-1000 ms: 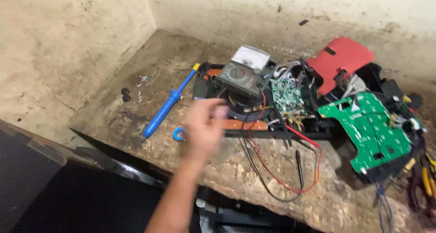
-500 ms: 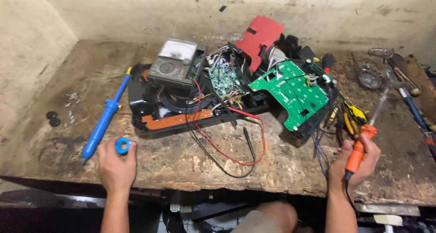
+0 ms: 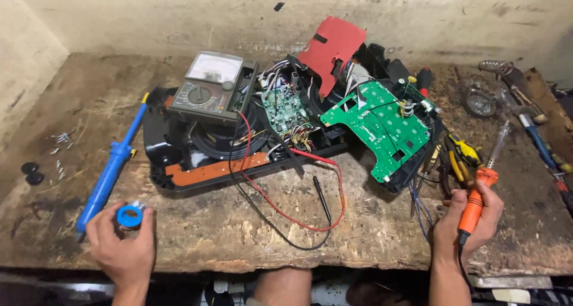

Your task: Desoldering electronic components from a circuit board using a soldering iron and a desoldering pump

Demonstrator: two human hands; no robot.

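Two hands at the near edge of the worktop (image 3: 197, 240), well apart. Your left hand (image 3: 122, 246) is curled around a small blue spool (image 3: 129, 216), fingers closed on it, resting on the wood just beside the tip end of the blue desoldering pump (image 3: 110, 171). Your right hand (image 3: 468, 216) is wrapped shut around the orange handle of the soldering iron (image 3: 480, 180), tip pointing up and away, close to the yellow-handled pliers (image 3: 462, 157).

Handling: keep the grip on the orange handle low, away from the metal shaft, and keep the tip off the loose blue wires (image 3: 419, 205) hanging from the green circuit board (image 3: 382, 127) just to its left. The iron's cord drops over the front edge; give it slack so it does not drag the tip.

Room: bare wood lies between your hands in front, crossed only by the red and black meter leads (image 3: 298, 213). The middle is crowded by the opened black casing (image 3: 197, 157), the meter (image 3: 209, 88) on it, and a red cover (image 3: 331, 46). Tiny screws (image 3: 59, 148) lie loose far left; hand tools (image 3: 525, 103) crowd the right. Walls close off the back and left.
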